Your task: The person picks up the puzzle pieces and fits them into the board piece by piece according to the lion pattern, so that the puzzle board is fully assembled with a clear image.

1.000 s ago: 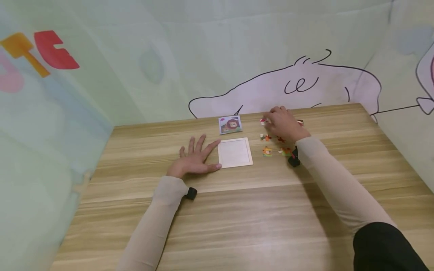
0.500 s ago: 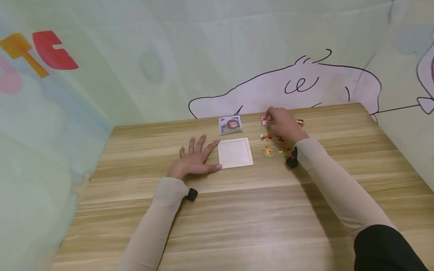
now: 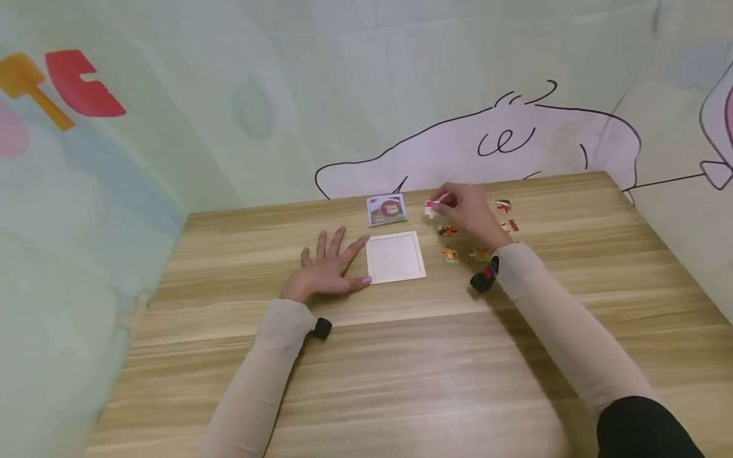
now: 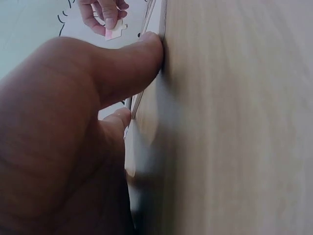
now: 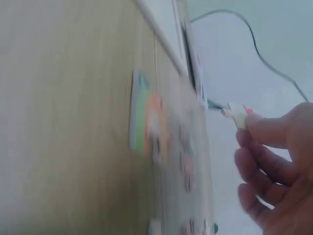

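Between thumb and fingers my right hand pinches a white and pink jigsaw puzzle piece, lifted off the table, as both wrist views also show. My left hand lies with fingers spread, its thumb and index fingertip touching the left edge of a square white puzzle frame. No pieces lie in the frame. Behind it is a picture card with a lion on it. Several loose puzzle pieces are spread to the right of the frame, below and beside my right hand.
The wood-grain table ends at the back against a pale printed backdrop. More pieces, such as a dark-and-red piece, lie to the right of my right hand. Each wrist carries a small black camera.
My right hand has raised the white and pink puzzle piece from the back row and carried it left, toward the lion card. The left hand stays at the frame's edge.
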A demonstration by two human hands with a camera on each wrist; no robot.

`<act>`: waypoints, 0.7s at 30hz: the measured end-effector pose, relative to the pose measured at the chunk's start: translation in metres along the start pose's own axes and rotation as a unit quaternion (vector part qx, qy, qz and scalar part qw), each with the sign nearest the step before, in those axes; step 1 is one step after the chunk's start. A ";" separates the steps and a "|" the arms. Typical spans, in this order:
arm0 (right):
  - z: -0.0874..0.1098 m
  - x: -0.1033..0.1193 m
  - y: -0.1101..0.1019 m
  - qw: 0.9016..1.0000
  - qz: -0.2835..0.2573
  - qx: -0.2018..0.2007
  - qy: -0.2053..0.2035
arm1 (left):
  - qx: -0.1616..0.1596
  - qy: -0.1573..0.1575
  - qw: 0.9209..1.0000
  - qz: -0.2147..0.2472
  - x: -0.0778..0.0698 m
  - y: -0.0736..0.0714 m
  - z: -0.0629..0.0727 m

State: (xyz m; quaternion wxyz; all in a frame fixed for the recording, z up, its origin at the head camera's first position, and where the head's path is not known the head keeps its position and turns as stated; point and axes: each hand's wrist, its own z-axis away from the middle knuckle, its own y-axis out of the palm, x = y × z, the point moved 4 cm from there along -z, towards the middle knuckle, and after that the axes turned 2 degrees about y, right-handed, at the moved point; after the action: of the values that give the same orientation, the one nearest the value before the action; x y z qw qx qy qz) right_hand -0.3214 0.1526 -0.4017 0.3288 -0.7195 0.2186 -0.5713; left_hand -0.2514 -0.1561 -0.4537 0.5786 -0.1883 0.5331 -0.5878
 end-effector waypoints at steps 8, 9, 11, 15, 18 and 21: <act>0.007 0.023 0.026 0.998 -0.025 0.052 -0.002 | -0.001 0.001 1.000 0.001 0.003 0.001 0.001; 0.007 0.026 0.030 0.998 -0.023 0.054 -0.003 | -0.001 -0.001 1.000 0.000 0.003 0.001 0.001; 0.008 0.030 0.037 0.998 -0.021 0.057 -0.008 | -0.001 -0.005 1.000 -0.004 0.003 0.001 0.001; 0.010 0.037 0.050 0.997 -0.021 0.071 -0.011 | 0.001 -0.006 1.000 -0.005 0.002 0.000 0.001; 0.011 0.042 0.058 0.996 -0.018 0.082 -0.014 | 0.002 -0.007 1.000 -0.005 0.002 0.000 0.001; 0.010 0.046 0.065 0.996 -0.014 0.084 -0.021 | 0.003 -0.007 1.000 -0.007 0.001 0.001 0.000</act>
State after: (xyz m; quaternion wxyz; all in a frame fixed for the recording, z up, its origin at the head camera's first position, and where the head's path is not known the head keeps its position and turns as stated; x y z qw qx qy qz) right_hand -0.2961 0.0783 -0.4184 0.3849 -0.7042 0.1529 -0.5767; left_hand -0.2512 -0.1573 -0.4546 0.5786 -0.1951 0.5260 -0.5921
